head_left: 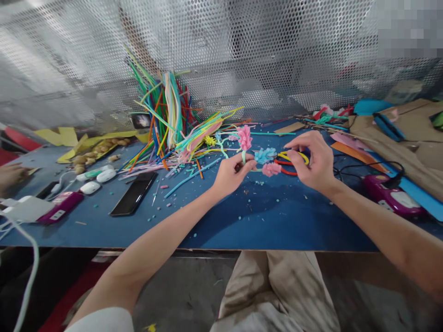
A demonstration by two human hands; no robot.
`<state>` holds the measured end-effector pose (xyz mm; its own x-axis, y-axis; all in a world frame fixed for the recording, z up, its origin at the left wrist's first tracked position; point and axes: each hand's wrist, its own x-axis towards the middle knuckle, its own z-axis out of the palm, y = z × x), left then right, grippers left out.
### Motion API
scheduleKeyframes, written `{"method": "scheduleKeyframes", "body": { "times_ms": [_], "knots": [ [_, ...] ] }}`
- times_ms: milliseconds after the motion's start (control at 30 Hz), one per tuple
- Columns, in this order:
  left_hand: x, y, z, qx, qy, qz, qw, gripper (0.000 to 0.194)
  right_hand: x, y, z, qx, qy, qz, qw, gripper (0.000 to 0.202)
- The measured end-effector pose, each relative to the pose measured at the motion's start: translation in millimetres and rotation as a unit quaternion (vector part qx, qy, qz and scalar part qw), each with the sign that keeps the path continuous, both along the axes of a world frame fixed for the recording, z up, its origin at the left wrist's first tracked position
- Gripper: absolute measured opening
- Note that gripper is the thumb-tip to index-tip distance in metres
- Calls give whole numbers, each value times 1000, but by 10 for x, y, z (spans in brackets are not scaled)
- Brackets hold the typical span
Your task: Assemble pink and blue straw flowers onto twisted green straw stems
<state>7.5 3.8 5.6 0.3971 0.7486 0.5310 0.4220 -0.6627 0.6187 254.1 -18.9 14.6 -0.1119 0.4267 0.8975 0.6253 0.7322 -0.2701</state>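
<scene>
My left hand (231, 174) is closed in a pinch around the green stem of a pink pipe-cleaner flower (244, 137), which stands upright above the fingers. A blue fluffy flower (265, 155) and a second pink flower (272, 169) point rightward from the same hand. My right hand (313, 161) is curled around the red and yellow looped handles of what look like scissors (290, 172). Their blades are hidden near the blue flower, and I cannot tell whether they touch it. Behind the left hand lies a small yellow flower (210, 140).
A big bundle of coloured pipe cleaners (173, 110) stands against the perforated metal panel (270, 55). A phone (134, 193) and purple power strips (392, 196) lie on the blue table (221, 230), scattered with scraps. Another person's hand (14, 177) is at far left.
</scene>
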Motion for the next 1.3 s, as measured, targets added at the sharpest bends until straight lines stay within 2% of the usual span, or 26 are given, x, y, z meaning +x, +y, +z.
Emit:
{"method": "scheduleKeyframes", "body": {
  "times_ms": [100, 167, 333, 500, 633, 833, 1033, 1200, 1300],
  "knots": [
    [-99, 128, -59, 127, 54, 32, 990, 30, 23, 35, 15, -25, 9, 32, 999, 19],
    [-148, 194, -87, 199, 84, 26, 976, 28, 40, 66, 22, -43, -24, 63, 997, 21],
    [-182, 223, -58, 284, 147, 3, 947, 31, 81, 122, 41, -63, -113, 141, 981, 23],
    [-195, 225, -2, 285, 180, -25, 941, 31, 95, 102, 71, -49, -149, 144, 977, 17],
    [-211, 244, 11, 258, 185, -36, 948, 31, 112, 65, 95, -35, -169, 98, 980, 10],
    [-227, 198, 62, 215, 199, -67, 954, 33, 175, 39, 103, -5, -225, 17, 974, 13],
    [-204, 136, 61, 201, 195, -76, 957, 35, 132, 5, 77, 88, -170, -18, 981, 10],
    [-204, 169, 50, 210, 169, -46, 962, 34, 191, 60, 146, 43, -158, 49, 985, 16],
    [-234, 222, 31, 239, 160, -47, 957, 30, 240, 105, 189, 26, -80, 56, 995, 16]
  ]
}}
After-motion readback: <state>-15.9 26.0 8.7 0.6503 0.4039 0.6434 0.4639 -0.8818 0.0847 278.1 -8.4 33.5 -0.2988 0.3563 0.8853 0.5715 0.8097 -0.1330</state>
